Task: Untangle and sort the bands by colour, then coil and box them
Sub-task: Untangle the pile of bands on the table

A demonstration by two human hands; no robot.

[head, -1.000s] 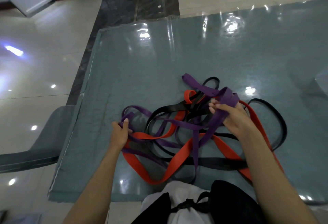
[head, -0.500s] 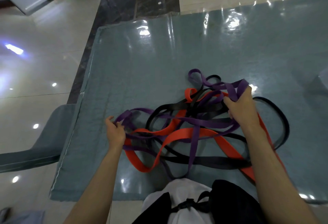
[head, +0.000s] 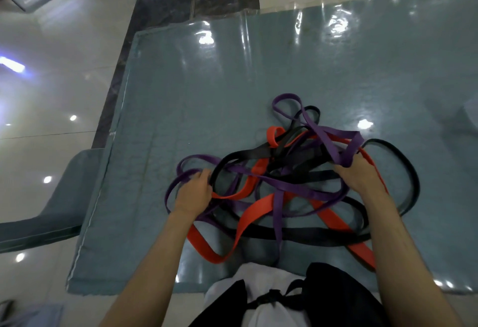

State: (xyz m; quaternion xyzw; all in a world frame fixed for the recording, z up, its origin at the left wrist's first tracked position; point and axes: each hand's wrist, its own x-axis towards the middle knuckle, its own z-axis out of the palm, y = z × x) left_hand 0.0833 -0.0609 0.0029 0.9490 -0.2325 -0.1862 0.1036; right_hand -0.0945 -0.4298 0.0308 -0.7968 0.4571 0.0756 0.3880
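- Tangled purple (head: 292, 187), red (head: 254, 211) and black (head: 310, 238) flat elastic bands lie on the glossy grey-blue surface (head: 207, 119).
- Left hand (head: 192, 193) and right hand (head: 358, 174) each grip purple loops.

Person, seen from the head camera. Both forearms bare to the frame edge, no sleeves, watch or rings visible. Left hand (head: 192, 193) and right hand (head: 358, 175) ungloved. Torso: white top (head: 261, 285) under black garment panels (head: 336, 293); black strap with a small black buckle (head: 270, 298) across the front.
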